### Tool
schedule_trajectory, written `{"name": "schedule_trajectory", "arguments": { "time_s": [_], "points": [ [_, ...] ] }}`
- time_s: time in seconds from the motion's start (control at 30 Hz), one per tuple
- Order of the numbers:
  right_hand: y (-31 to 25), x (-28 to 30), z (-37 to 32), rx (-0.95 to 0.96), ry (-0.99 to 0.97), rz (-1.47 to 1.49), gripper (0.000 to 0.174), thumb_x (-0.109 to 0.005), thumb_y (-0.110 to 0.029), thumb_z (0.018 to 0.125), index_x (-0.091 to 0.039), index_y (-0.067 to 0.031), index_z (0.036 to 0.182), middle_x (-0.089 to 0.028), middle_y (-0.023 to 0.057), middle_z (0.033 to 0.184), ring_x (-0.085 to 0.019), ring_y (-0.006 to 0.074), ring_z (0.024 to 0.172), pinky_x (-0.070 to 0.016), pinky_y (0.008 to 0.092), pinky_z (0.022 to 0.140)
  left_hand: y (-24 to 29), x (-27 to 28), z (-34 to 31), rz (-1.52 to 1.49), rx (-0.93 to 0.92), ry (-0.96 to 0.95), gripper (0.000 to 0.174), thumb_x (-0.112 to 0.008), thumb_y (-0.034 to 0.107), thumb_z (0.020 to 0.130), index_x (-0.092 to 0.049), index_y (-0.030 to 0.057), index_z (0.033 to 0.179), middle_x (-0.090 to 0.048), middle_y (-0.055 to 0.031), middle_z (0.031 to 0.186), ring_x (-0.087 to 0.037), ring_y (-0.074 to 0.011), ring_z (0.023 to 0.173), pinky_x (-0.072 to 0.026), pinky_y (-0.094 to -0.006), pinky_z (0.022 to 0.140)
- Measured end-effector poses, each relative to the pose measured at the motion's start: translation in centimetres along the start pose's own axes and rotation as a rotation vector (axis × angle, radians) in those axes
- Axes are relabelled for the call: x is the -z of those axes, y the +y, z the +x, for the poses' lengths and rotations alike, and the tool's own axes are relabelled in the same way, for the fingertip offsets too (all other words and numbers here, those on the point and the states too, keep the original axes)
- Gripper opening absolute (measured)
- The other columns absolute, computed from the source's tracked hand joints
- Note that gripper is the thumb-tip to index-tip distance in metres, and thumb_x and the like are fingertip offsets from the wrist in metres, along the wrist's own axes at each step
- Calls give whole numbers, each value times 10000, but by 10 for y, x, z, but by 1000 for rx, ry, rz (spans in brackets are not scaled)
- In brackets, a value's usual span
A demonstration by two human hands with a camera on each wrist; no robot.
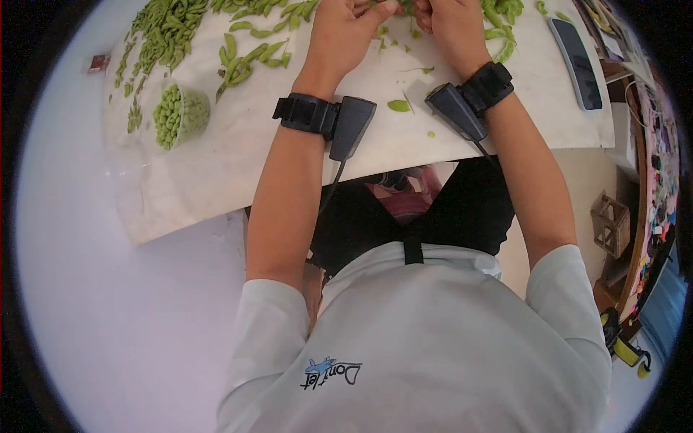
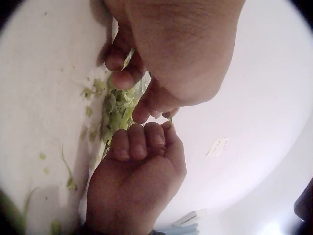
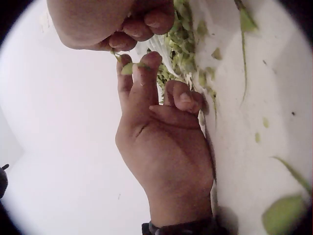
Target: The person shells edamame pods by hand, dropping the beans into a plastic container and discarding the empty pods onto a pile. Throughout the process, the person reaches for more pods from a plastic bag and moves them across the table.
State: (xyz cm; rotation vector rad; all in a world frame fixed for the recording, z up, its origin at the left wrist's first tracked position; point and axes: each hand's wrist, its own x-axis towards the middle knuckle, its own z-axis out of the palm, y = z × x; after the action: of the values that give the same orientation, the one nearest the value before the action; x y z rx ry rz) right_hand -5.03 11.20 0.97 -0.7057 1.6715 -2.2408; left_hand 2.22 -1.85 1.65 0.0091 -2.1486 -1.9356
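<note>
Both hands meet over the far part of the table. My left hand (image 1: 345, 40) pinches a small green edamame pod (image 3: 128, 69) between its fingertips; the fingers hide much of it. Close against it, my right hand (image 1: 455, 36) has its fingers curled in, with thumb and forefinger pinching a thin green end at the same spot. In the left wrist view the left hand (image 2: 181, 54) is large at the top and the right hand (image 2: 137, 176) lies below. Behind them is a heap of green pods and shells (image 2: 117, 107).
A clear plastic cup of shelled beans (image 1: 193, 115) stands at left on the white table (image 1: 238, 155). Loose pods (image 1: 249, 65) and a large pod pile (image 1: 166, 32) lie beyond it. Further right is a phone (image 1: 577, 63). A leaf (image 1: 398, 105) and scraps lie between the forearms.
</note>
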Motion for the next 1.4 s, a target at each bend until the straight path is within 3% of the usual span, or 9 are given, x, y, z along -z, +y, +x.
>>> {"name": "schedule_trajectory", "arguments": {
  "time_s": [0.3, 0.4, 0.5, 0.7, 0.8, 0.93, 1.03, 1.07, 1.4],
  "points": [
    [7, 1, 2, 84, 27, -24, 203, -448, -193, 974, -466, -99, 794, -422, -43, 600, -345, 27, 459, -306, 189, 427, -4, 2, 2, -28, -1, -50, 307, -541, 43, 899, -521, 34, 1205, -589, 3, 800, -412, -42, 585, -357, -194, 534],
    [5, 5, 4, 113, 107, 154, 181, -454, -189, 972, -465, -100, 815, -440, -38, 607, -355, 25, 463, -311, 189, 423, -4, 4, 1, 16, -18, -75, 312, -546, 63, 904, -520, 31, 1213, -591, -2, 804, -426, -49, 596, -363, -197, 546],
    [-2, 11, 6, 125, 205, 21, 142, -462, -193, 969, -482, -90, 873, -468, -28, 628, -380, 29, 471, -322, 189, 423, -1, 4, 1, 141, -60, -50, 307, -553, 83, 910, -521, 23, 1209, -593, -6, 801, -447, -56, 614, -388, -205, 574],
    [-9, 5, 5, 247, 303, -190, 152, -499, -207, 957, -542, -62, 941, -503, -22, 637, -420, 36, 491, -348, 192, 436, 8, -1, 1, 198, 85, 19, 272, -566, 113, 918, -539, -3, 1162, -585, -16, 785, -487, -63, 647, -441, -225, 606],
    [-8, 14, 6, 115, 91, -49, 157, -529, -193, 944, -580, -47, 917, -523, -22, 644, -422, 38, 491, -355, 204, 439, -2, -1, 2, 250, -22, 62, 221, -562, 176, 932, -571, 2, 1068, -503, 12, 676, -438, -55, 569, -393, -219, 520],
    [-12, 8, 3, -90, -90, -245, 183, -550, -180, 935, -609, -22, 1008, -523, -22, 650, -413, 38, 488, -354, 209, 448, -23, 8, 5, 151, -64, 152, 210, -639, 139, 877, -601, 35, 1055, -560, 13, 757, -443, -40, 595, -350, -176, 510],
    [7, 11, 7, -50, -108, -384, 201, -635, -225, 874, -640, -25, 899, -546, -23, 635, -483, 28, 521, -376, 192, 450, -25, 10, 8, 29, -156, 237, 208, -627, 129, 884, -609, 14, 1057, -560, 13, 751, -451, -42, 597, -361, -182, 519],
    [15, 15, 9, -5, -120, -363, 296, -666, -296, 848, -678, -49, 1011, -620, 4, 685, -542, 52, 533, -444, 204, 469, -22, 9, 6, -8, -128, 235, 208, -621, 125, 887, -610, 8, 1059, -560, 12, 747, -453, -43, 597, -364, -184, 522],
    [3, 11, 4, -60, -230, -278, 259, -649, -259, 863, -666, -26, 975, -662, 11, 761, -564, 50, 584, -452, 198, 488, -13, 7, 4, -86, -85, 217, 227, -541, 195, 943, -619, 7, 1044, -571, 7, 745, -455, -46, 586, -362, -188, 527]
  ]
}}
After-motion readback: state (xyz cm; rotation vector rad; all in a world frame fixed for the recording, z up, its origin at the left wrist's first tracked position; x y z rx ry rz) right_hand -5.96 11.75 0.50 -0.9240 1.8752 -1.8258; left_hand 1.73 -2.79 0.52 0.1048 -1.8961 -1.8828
